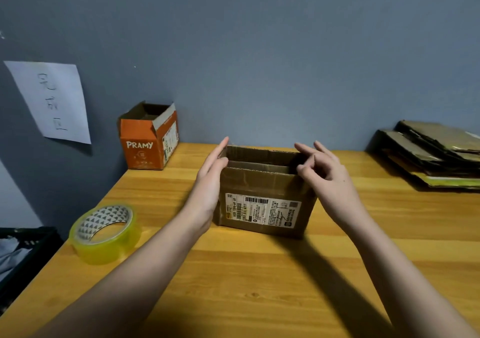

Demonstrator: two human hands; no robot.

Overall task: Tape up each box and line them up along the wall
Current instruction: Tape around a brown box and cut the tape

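The brown shipping box (262, 195) stands mid-table, its flaps not yet closed; the left hand (210, 179) lies flat against its left side, and the right hand (324, 174), fingers loose and holding nothing, hovers at its right edge. The step seems to be folding the flaps, and next the tape roll (105, 234) at near left must be fetched.

One head-worn camera — wide-angle, close above the tabletop (259, 272). It looks forward and down toward the wall (259, 52) — no second view.

Flattened cardboard stack (439, 153) cut by right edge; black crate (23, 254) contents unclear, perhaps cloth.
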